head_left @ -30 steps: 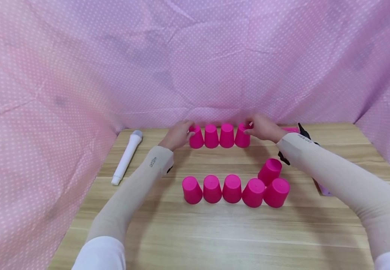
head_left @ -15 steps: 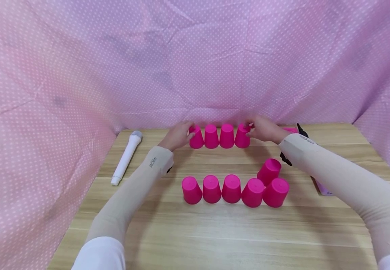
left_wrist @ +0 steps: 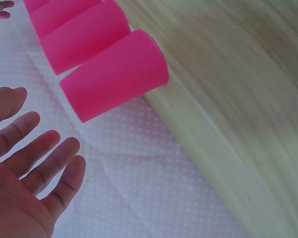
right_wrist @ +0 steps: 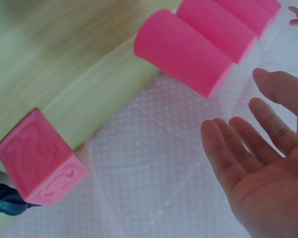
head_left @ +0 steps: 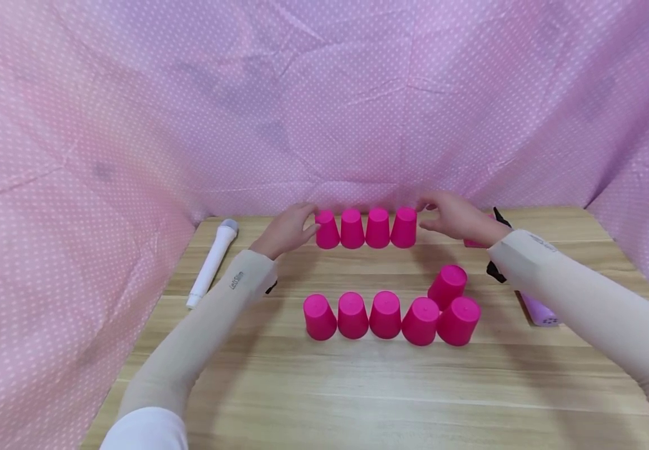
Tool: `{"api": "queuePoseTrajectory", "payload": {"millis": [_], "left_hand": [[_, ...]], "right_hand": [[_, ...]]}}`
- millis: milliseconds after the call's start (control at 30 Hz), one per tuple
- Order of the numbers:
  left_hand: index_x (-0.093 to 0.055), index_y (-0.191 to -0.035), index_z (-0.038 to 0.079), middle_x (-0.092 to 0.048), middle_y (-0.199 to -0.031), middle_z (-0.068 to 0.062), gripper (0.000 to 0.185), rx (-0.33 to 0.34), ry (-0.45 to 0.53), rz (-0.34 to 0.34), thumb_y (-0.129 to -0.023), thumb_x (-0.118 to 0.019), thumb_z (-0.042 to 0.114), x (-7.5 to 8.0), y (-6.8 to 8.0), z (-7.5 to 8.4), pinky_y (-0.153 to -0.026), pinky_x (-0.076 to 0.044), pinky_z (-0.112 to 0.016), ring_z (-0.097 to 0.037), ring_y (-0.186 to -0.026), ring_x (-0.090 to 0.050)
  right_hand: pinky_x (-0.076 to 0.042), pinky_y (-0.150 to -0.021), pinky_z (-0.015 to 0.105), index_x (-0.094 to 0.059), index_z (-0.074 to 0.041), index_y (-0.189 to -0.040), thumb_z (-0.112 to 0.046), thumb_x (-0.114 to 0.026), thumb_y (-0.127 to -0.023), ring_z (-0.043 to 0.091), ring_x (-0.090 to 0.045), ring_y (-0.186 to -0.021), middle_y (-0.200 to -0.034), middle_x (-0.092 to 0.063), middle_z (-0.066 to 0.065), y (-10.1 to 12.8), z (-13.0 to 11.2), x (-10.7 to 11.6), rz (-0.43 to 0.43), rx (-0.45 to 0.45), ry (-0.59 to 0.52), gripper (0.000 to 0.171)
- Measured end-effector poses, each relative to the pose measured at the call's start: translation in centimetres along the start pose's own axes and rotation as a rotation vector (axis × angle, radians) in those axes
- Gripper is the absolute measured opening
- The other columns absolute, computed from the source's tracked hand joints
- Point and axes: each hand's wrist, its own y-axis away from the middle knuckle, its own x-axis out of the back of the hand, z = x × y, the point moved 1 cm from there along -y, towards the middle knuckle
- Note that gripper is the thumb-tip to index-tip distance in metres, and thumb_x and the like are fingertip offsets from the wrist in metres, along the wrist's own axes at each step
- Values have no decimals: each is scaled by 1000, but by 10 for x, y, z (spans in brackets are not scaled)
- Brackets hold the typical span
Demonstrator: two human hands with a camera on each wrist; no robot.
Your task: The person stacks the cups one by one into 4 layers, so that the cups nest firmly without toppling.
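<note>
- Head view: a far row of four upturned pink cups (head_left: 366, 227) stands at twelve o'clock on the tabletop (head_left: 358, 387), close to the dotted pink cloth (head_left: 324, 112). The left hand (head_left: 288, 230) sits at nine o'clock of the row, just beside its end cup, and the right hand (head_left: 452, 218) at three o'clock, a little apart from the other end cup. Both hands have their fingers spread and hold nothing. A near row of five cups (head_left: 390, 317) lies at six o'clock of the far row, with one more cup (head_left: 447, 284) just behind its right end. A white microphone (head_left: 212, 260) lies at the far left.
- Left wrist view: the left hand's fingers (left_wrist: 34, 163) are straight and apart, clear of the end cup (left_wrist: 114, 74), which stands at one o'clock of the palm against the cloth.
- Right wrist view: the right hand's fingers (right_wrist: 238, 148) are apart and relaxed, with the end cup (right_wrist: 183, 49) at eleven o'clock, not touched. A pink cube (right_wrist: 39, 158) rests at eight o'clock, at the edge of the tabletop.
- Judgement: the far row looks lined up and released, so the step in hand appears to be letting go. A next move would call for reaching to the nearer cups, taking the loose one without knocking its neighbours.
</note>
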Motion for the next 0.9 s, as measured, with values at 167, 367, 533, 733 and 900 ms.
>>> {"api": "queuePoseTrajectory", "payload": {"millis": [167,367,533,733,900], "left_hand": [[-56,-121,8,-57,-119,-7,33,-32,20,25,-91,-62,21,5,14,5,-97,-40,-41,-25,-116,-49],[-53,-126,14,-58,-118,-3,39,-80,48,48,-90,-65,21,8,44,15,-97,-41,-40,-21,-117,-50],[-58,-122,11,-55,-127,-7,35,-92,58,24,-91,-65,27,8,77,24,-101,-38,-39,-22,-122,-47],[-60,-116,10,-54,-127,-7,31,-191,82,35,-89,-67,22,8,107,36,-98,-41,-39,-22,-119,-49],[-60,-116,12,-54,-125,-4,32,-229,75,6,-88,-68,25,6,122,46,-96,-43,-36,-20,-117,-50]], "right_hand": [[-47,-84,47,-64,-2,-105,-6,-75,-78,34,-56,-104,-104,-63,11,17,-6,1,46,63,40,29],[-51,-77,48,-63,-2,-106,-7,-76,-78,33,-58,-102,-106,-63,13,43,-20,-2,42,149,75,31],[-51,-79,45,-63,-5,-111,-13,-76,-80,30,-60,-99,-115,-61,12,67,-31,-4,-4,124,112,34],[-52,-77,43,-64,-7,-109,-8,-78,-77,26,-61,-95,-113,-61,10,95,-35,-4,16,150,118,35],[-53,-74,43,-65,-6,-106,-7,-81,-73,29,-61,-97,-111,-62,11,111,-34,-5,38,183,119,37]]}}
